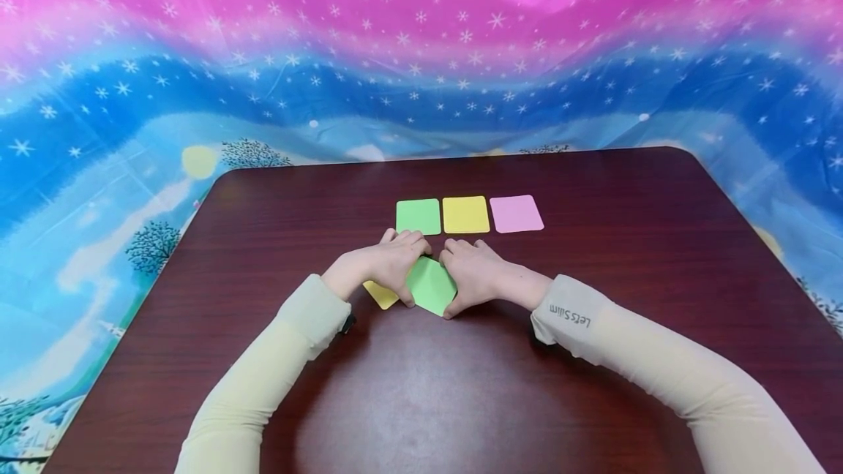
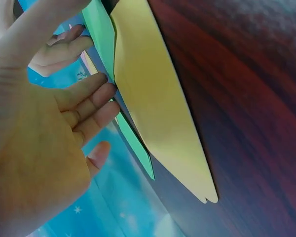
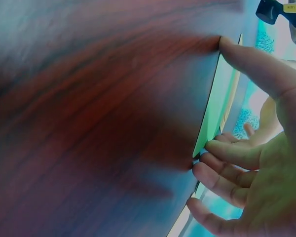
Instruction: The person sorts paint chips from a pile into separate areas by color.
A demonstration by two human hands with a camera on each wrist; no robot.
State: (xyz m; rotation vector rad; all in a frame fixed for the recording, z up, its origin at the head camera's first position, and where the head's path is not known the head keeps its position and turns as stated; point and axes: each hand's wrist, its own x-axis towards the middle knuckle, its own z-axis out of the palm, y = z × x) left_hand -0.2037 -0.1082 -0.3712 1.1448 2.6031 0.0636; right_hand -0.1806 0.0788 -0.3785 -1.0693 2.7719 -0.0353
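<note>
A green card [image 1: 431, 286] with rounded corners lies at an angle between the two hands. The left hand [image 1: 397, 263] holds its left side, fingers at the far corner and thumb by the near edge. Across from it, the right hand [image 1: 476, 273] grips the right side, with thumb and index finger at two corners in the right wrist view. Partly hidden beneath the left hand is a yellow card [image 1: 382, 295]; in the left wrist view this yellow card [image 2: 153, 94] shows a doubled tip, and the green card [image 2: 102, 37] overlaps its edge.
Beyond the hands, a green card [image 1: 418, 216], a yellow card [image 1: 466, 214] and a pink card [image 1: 516, 213] lie in a row, left to right. All are on a dark red-brown wooden table [image 1: 421, 401]. A patterned pink and blue cloth [image 1: 421, 57] hangs behind the table.
</note>
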